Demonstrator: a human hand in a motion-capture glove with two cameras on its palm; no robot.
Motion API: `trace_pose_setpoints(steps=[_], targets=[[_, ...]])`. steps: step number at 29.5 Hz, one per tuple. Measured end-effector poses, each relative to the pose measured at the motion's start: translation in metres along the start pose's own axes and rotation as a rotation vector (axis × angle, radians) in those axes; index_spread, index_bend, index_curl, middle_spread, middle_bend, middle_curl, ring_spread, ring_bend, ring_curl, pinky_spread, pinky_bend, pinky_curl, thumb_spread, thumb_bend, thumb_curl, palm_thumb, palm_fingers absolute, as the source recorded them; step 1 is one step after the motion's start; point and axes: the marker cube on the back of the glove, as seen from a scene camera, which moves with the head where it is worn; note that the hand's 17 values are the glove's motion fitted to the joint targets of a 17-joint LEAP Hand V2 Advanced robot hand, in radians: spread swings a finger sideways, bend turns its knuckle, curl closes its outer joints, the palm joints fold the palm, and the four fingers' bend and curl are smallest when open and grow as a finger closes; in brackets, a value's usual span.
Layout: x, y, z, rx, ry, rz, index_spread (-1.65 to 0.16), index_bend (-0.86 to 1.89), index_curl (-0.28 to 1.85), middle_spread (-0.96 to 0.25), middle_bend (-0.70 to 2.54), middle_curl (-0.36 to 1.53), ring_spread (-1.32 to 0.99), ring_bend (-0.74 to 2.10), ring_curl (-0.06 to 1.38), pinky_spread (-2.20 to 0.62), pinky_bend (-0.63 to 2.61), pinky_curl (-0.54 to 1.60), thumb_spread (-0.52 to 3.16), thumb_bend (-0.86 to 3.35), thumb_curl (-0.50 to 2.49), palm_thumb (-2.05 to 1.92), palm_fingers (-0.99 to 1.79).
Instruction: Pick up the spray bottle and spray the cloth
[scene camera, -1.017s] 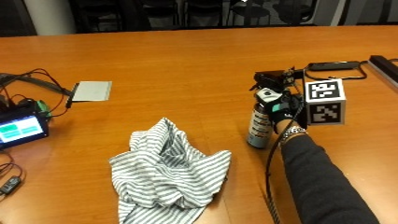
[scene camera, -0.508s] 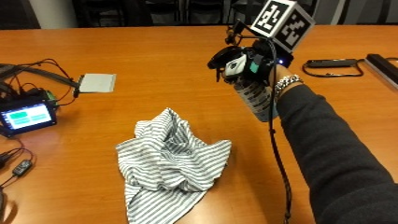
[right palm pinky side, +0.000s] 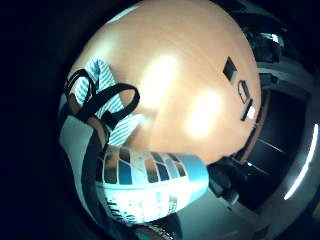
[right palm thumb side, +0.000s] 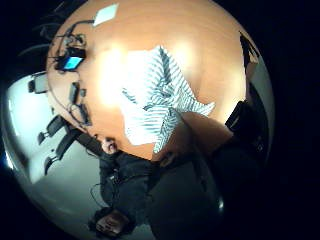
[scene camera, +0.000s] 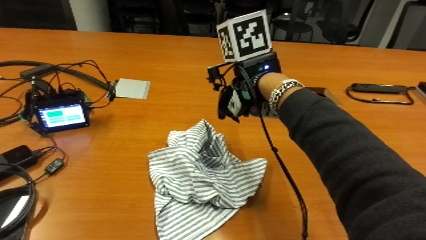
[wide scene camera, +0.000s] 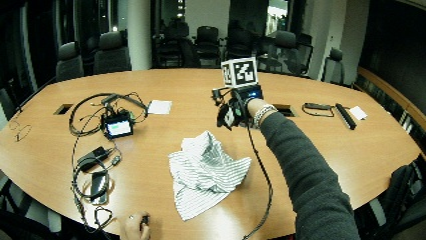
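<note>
A striped grey-and-white cloth (scene camera: 203, 175) lies crumpled on the wooden table (scene camera: 166, 55); it also shows in the wide view as cloth (wide scene camera: 206, 172) and under the palm as cloth (right palm thumb side: 160, 100). My gloved right hand (scene camera: 249, 92) is raised above the table just behind the cloth and grips the spray bottle (scene camera: 233, 102), which is tilted toward the cloth. The bottle's label (right palm pinky side: 150, 185) with blue and brown squares fills much of the little finger side palm view, with strapped fingers curled round it. The nozzle is hidden by the hand.
At the left, a small lit screen (scene camera: 61, 112) sits among black cables (scene camera: 60, 75). A white pad (scene camera: 131, 88) lies behind the cloth. A black strap-like item (scene camera: 376, 89) lies at the far right. A bare hand (wide scene camera: 136, 227) rests at the near table edge.
My hand has lifted the spray bottle off the table and carried it left, toward the cloth. The outside camera has shifted too.
</note>
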Motion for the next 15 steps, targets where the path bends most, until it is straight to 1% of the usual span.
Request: trace_pose_setpoints(steps=[4,8,12,15], targets=[[-0.002,-0.009,0.021,-0.020,0.149,0.040,-0.32,0.26,0.57,-0.26,0.49,0.50,-0.25,0.47,0.45,-0.30,0.41,0.38,0.26,-0.03,0.72,1.02,1.30],[0.000,-0.018,0.042,-0.039,0.219,0.059,-0.32,0.26,0.58,-0.26,0.49,0.51,-0.25,0.47,0.45,-0.30,0.41,0.38,0.25,-0.03,0.73,1.02,1.29],[0.003,-0.021,0.052,-0.046,0.215,0.079,-0.32,0.26,0.59,-0.26,0.49,0.51,-0.25,0.47,0.45,-0.30,0.40,0.38,0.25,-0.03,0.74,1.02,1.30],[0.002,-0.014,0.043,-0.016,0.130,0.041,-0.32,0.25,0.60,-0.26,0.49,0.51,-0.25,0.47,0.45,-0.30,0.40,0.38,0.25,-0.03,0.74,1.01,1.30]])
